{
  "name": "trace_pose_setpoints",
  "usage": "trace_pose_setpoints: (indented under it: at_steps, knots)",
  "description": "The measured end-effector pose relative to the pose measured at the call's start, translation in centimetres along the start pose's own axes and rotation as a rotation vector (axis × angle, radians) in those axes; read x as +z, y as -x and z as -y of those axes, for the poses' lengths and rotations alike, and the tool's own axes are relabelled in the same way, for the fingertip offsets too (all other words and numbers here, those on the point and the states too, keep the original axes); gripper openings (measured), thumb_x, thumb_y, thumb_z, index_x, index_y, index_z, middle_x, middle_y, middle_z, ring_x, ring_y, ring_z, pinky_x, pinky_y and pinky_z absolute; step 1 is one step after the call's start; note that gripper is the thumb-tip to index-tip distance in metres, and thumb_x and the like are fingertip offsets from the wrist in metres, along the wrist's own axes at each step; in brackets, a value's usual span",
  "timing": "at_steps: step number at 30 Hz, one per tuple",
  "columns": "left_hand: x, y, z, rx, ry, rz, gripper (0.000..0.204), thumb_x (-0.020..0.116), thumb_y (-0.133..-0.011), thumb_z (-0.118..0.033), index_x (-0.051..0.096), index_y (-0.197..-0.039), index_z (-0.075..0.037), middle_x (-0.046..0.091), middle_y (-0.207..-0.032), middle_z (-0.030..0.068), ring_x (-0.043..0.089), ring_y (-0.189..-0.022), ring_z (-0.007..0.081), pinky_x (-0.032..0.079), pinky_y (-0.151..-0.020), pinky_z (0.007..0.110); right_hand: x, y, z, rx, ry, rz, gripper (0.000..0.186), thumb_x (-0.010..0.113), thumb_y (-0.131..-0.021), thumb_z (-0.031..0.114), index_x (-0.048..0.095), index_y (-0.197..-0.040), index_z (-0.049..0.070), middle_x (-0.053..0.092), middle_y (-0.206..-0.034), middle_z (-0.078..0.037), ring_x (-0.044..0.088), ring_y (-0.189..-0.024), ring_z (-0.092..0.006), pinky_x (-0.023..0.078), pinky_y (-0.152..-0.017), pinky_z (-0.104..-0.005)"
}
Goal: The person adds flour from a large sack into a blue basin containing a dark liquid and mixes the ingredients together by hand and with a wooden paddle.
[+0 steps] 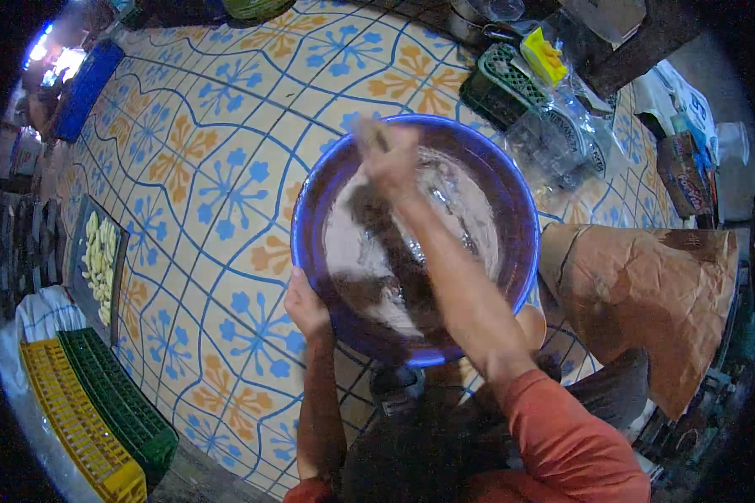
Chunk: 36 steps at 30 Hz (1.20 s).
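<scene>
A large blue-purple basin (524,189) stands on the patterned tile floor in front of me. It holds a wet, pale pinkish-brown mixture (470,197) with glossy dark patches. My left hand (307,307) grips the basin's rim at its left side, thumb up along the outside. Over the far part of the basin, my right hand (392,158) is closed around a short, light-brown handle (372,134), blurred by motion. What the handle belongs to is hidden by my hand and forearm. Part of a round tan object (532,327) shows beside the basin, near my right forearm.
A brown paper sack (646,293) lies right of the basin. Beyond it are clear plastic packaging (554,151), a green basket (505,80) and a yellow packet (544,57). At left are a dark tray (82,285) with pale pieces, yellow (80,419) and green (117,402) crates.
</scene>
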<state>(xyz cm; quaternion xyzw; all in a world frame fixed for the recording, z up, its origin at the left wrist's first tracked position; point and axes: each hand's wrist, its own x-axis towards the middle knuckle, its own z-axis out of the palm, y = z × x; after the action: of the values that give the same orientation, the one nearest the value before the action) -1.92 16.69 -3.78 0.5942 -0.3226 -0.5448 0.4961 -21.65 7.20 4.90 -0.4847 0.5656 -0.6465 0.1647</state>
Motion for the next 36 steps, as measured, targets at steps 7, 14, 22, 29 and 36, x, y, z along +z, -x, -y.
trace_pose_setpoints:
  at_steps: [7, 14, 22, 29, 36]
  knots:
    - [0.0, -0.2, 2.1, 0.056, 0.134, 0.142, 0.036, 0.04, -0.095, -0.028, 0.057, -0.093, 0.003, 0.057, -0.081, 0.0019, 0.048, -0.07, 0.0086, 0.04, -0.064, 0.024, -8.1, 14.1, 6.5, -0.059, 0.004, 0.361, 0.008, 0.063, -0.064, 0.01, 0.057, -0.065, 0.005, 0.053, -0.059, -0.01, 0.055, -0.054, -0.0246, 0.044, -0.051, -0.0385]
    - [0.4, 0.0, 1.7, 0.121, 0.11, 0.178, 0.036, 0.039, -0.095, -0.028, 0.057, -0.095, 0.003, 0.058, -0.083, 0.0032, 0.05, -0.072, 0.0086, 0.041, -0.065, 0.023, -12.9, 3.5, -3.0, -0.19, 0.561, -0.48, 0.026, 0.046, -0.09, 0.022, 0.053, -0.073, 0.003, 0.055, -0.068, -0.008, 0.05, -0.053, -0.0205, 0.041, -0.051, -0.0309]
    - [-0.7, -0.2, 1.3, 0.175, -0.058, 0.087, 0.04, 0.04, -0.095, -0.031, 0.057, -0.089, 0.004, 0.055, -0.078, 0.0019, 0.046, -0.07, 0.0084, 0.039, -0.063, 0.023, -7.5, 14.6, 4.9, 0.038, 0.137, 0.222, 0.004, 0.06, -0.064, 0.006, 0.056, -0.064, 0.004, 0.056, -0.06, -0.007, 0.053, -0.05, -0.0223, 0.043, -0.054, -0.032]
    - [-0.9, -0.1, 1.8, 0.016, -0.088, 0.059, 0.048, 0.039, -0.093, -0.041, 0.057, -0.086, 0.003, 0.05, -0.069, -0.0004, 0.042, -0.065, 0.0083, 0.037, -0.058, 0.024, -11.9, -1.1, -1.5, 0.225, 0.086, -0.464, 0.04, 0.048, -0.09, 0.033, 0.046, -0.059, 0.007, 0.039, -0.047, 0.002, 0.039, -0.041, -0.0109, 0.028, -0.038, -0.0278]
    - [-0.9, 0.1, 0.4, -0.031, -0.161, 0.004, 0.048, 0.038, -0.094, -0.039, 0.058, -0.092, 0.004, 0.055, -0.074, 0.0028, 0.046, -0.068, 0.0102, 0.04, -0.063, 0.026, 5.5, -4.0, -2.2, -0.04, 0.111, 0.369, 0.029, 0.057, -0.081, 0.03, 0.063, -0.083, 0.002, 0.057, -0.06, -0.014, 0.055, -0.055, -0.0239, 0.041, -0.053, -0.0328]
